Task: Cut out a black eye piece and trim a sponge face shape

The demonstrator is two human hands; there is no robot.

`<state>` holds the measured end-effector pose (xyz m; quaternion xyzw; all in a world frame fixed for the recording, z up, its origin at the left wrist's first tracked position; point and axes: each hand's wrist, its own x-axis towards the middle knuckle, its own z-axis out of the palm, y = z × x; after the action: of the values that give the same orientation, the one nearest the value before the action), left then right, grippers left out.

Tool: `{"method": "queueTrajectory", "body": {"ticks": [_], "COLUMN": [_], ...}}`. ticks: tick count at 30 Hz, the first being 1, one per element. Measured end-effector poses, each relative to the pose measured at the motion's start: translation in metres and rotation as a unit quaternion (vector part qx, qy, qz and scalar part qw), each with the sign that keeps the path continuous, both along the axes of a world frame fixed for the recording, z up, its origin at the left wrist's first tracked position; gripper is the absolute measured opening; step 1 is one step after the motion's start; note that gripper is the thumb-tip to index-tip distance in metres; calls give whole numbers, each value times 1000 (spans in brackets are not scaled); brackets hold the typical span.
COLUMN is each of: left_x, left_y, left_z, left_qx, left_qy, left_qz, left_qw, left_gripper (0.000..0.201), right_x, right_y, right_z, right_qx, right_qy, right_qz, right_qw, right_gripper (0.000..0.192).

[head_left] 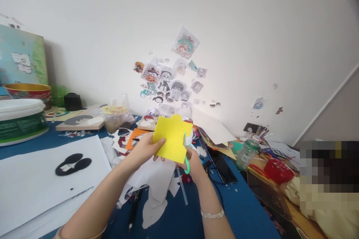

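My left hand [148, 145] pinches the left edge of a yellow sheet of paper [171, 138], thumb on top and fingers beneath. The sheet is raised above the cluttered desk, with a rounded bump on its top edge and a notch in its right side. In my right hand [193, 158] is a pair of scissors [187, 164] with a green handle, held at that right side. Part of the blades shows against the notch; the rest of them is hidden. White paper scraps [154, 173] lie under both hands.
A black pen [134, 211] and a large white sheet with black cut shapes [73, 164] lie on the left. A phone [223, 166], cable and plastic bottle [248, 151] are on the right. A bucket [22, 123] stands far left. Someone in beige [331, 213] sits at right.
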<state>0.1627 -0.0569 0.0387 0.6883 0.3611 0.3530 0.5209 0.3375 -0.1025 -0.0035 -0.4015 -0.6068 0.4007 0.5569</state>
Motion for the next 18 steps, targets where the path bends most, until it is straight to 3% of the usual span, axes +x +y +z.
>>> {"method": "queueTrajectory", "body": {"ticks": [3, 6, 18], "left_x": [3, 5, 9], "left_y": [0, 1, -2], "left_z": [-2, -4, -5], "left_qx": [20, 22, 49], "left_qy": [15, 15, -5], "left_qz": [14, 33, 8], "left_qw": [1000, 999, 999], "left_gripper": [42, 42, 35], "right_x": [0, -2, -5], "right_y": [-2, 1, 15], "right_z": [2, -1, -14], "right_qx": [-15, -29, -48], "right_qy": [6, 9, 32], "right_qz": [-6, -62, -166], "right_qw": [1000, 998, 984], "right_gripper": [30, 27, 17]}}
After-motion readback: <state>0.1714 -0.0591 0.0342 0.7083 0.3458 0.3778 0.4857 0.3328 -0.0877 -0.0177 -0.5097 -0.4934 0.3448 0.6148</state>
